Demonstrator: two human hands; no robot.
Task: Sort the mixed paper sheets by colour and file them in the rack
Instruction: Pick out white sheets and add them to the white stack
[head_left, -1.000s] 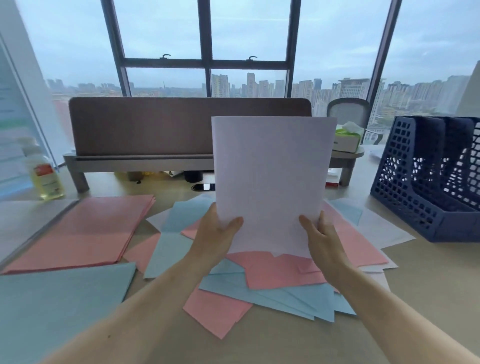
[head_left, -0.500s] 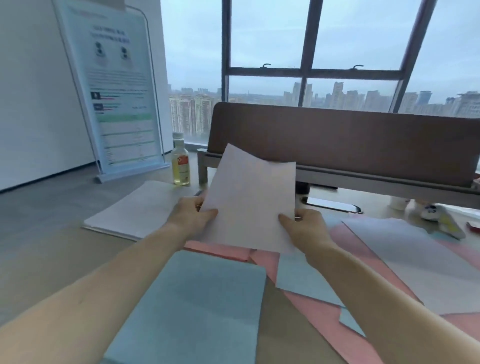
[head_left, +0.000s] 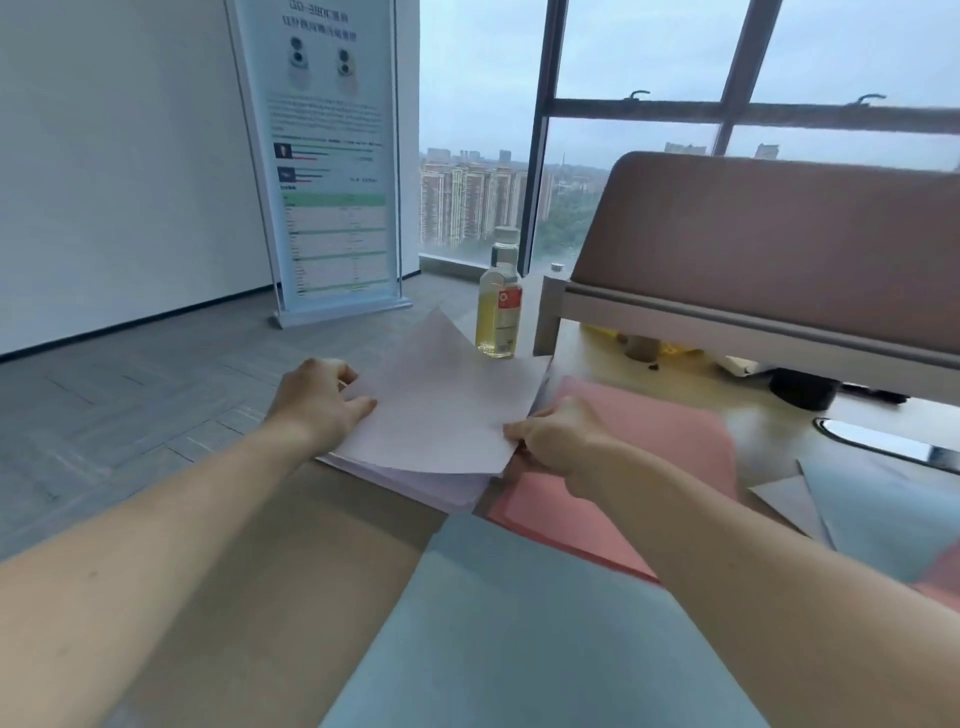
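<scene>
Head camera view: you hold a thin white paper sheet low over a stack of white paper at the far left corner of the pale wooden desk. Your left hand pinches the sheet's left edge, thumb on top and fingers curled beneath. Your right hand pinches its near right corner the same way. The sheet sits skewed to the stack, its far side lifted.

Just right of the white stack lies a pink paper stack, and nearer you a pale blue paper stack. A few unsorted sheets lie at the far right. The rack is out of view.

Likely trouble: let go while it is crooked and the sheet may lie askew, leaving a ragged stack that is awkward to file. The white stack seems to sit right at the desk's edge, so a sideways nudge could send sheets to the floor. A clear plastic bottle of yellow liquid stands just beyond the sheet's far corner; a forward push might tip it onto the paper.
</scene>
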